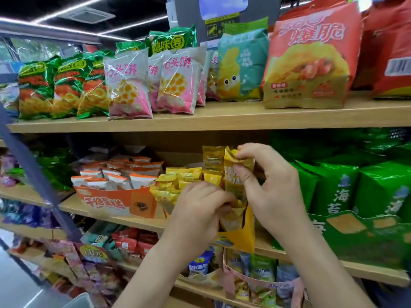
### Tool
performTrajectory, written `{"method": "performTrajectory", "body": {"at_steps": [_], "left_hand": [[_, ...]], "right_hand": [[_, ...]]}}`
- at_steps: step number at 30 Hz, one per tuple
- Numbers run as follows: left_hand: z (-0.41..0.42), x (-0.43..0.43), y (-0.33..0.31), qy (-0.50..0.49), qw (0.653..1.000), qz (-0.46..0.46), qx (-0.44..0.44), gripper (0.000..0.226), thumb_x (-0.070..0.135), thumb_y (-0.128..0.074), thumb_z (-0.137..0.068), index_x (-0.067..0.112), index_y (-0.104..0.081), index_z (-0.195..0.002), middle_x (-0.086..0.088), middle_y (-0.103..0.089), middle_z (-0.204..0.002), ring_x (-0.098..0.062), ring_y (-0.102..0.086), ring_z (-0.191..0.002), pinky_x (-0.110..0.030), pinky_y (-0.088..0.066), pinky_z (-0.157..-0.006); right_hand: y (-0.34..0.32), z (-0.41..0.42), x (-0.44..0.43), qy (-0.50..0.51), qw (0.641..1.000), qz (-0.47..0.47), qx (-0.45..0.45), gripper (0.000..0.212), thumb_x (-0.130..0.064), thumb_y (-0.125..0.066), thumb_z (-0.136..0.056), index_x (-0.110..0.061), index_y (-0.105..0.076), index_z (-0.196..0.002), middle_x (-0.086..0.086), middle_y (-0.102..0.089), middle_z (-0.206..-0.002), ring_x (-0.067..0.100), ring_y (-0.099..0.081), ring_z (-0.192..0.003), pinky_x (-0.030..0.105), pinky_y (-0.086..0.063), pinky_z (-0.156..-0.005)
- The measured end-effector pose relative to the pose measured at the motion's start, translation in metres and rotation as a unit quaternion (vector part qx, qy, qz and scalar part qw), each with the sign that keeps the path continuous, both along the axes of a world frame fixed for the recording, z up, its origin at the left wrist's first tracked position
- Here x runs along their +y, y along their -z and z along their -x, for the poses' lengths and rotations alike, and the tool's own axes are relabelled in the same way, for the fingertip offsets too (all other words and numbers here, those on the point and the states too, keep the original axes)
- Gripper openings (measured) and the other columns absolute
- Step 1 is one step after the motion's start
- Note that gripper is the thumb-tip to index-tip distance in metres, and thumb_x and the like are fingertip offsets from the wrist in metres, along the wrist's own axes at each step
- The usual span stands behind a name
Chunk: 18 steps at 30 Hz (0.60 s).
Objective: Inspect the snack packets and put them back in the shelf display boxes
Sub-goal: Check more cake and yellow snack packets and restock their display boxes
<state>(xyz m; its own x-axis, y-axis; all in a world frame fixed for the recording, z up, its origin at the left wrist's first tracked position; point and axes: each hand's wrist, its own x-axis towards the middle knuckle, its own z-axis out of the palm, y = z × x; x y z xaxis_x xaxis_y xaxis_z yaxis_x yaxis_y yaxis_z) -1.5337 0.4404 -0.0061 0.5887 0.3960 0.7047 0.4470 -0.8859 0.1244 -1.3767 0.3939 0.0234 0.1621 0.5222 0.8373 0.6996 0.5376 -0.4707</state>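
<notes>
A yellow display box (241, 237) stands on the middle shelf, full of small yellow snack packets (178, 181). My right hand (271, 185) pinches the top of one upright yellow packet (233, 181) above the box's right end. My left hand (200, 207) grips the lower part of a yellow packet (232, 218) at the box's front right corner. Whether both hands hold the same packet is unclear. Another yellow packet (213, 158) stands upright just behind.
An orange display box (106, 200) of white-and-orange packets sits left of the yellow box. Green seaweed bags (338, 187) stand to the right. Larger snack bags line the top shelf (200, 118). More boxes of packets (262, 276) fill the shelf below.
</notes>
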Motion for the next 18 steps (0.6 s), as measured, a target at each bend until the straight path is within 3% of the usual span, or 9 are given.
{"method": "performTrajectory", "body": {"at_steps": [5,10,12,15,18], "left_hand": [[-0.004,0.002,0.008,0.019,0.997,0.003,-0.070,0.014,0.011,-0.058,-0.088,0.018,-0.068,-0.093,0.010,-0.066,-0.089,-0.010,-0.058,-0.089,-0.042,-0.049,-0.080],[-0.005,-0.001,0.012,0.011,0.995,-0.017,-0.100,0.014,0.016,-0.063,-0.087,0.014,-0.072,-0.099,0.005,-0.069,-0.091,-0.014,-0.060,-0.091,-0.040,-0.051,-0.079],[-0.002,-0.002,0.013,-0.011,0.997,-0.023,-0.066,0.020,0.025,-0.062,-0.090,0.014,-0.072,-0.103,0.004,-0.069,-0.097,-0.017,-0.060,-0.097,-0.040,-0.051,-0.083],[0.001,-0.007,0.014,-0.076,0.995,-0.044,0.038,0.038,0.043,-0.053,-0.089,0.020,-0.067,-0.115,0.004,-0.066,-0.111,-0.017,-0.056,-0.109,-0.039,-0.043,-0.099],[0.001,-0.008,0.018,-0.130,0.980,-0.102,0.110,0.040,0.043,-0.053,-0.089,0.020,-0.059,-0.120,0.002,-0.067,-0.115,-0.019,-0.060,-0.112,-0.048,-0.036,-0.107]], "right_hand": [[0.018,0.002,0.009,0.019,0.993,0.116,-0.033,0.018,-0.010,-0.065,-0.090,-0.021,-0.065,-0.103,-0.011,-0.061,-0.102,0.004,-0.055,-0.093,0.022,-0.047,-0.080],[0.023,0.000,0.007,0.053,0.977,0.195,-0.065,0.015,-0.020,-0.063,-0.091,-0.025,-0.062,-0.106,-0.011,-0.061,-0.098,0.011,-0.055,-0.087,0.027,-0.042,-0.071],[0.022,-0.001,0.005,0.085,0.967,0.220,-0.095,0.017,-0.025,-0.061,-0.093,-0.026,-0.061,-0.109,-0.009,-0.063,-0.097,0.014,-0.057,-0.086,0.030,-0.043,-0.069],[0.019,0.001,0.002,0.099,0.958,0.248,-0.100,0.018,-0.029,-0.055,-0.097,-0.027,-0.059,-0.114,-0.010,-0.057,-0.085,0.014,-0.053,-0.077,0.030,-0.040,-0.065],[0.016,0.003,0.000,0.098,0.959,0.247,-0.095,0.014,-0.025,-0.056,-0.096,-0.026,-0.056,-0.111,-0.014,-0.050,-0.072,0.008,-0.047,-0.063,0.026,-0.035,-0.057]]}}
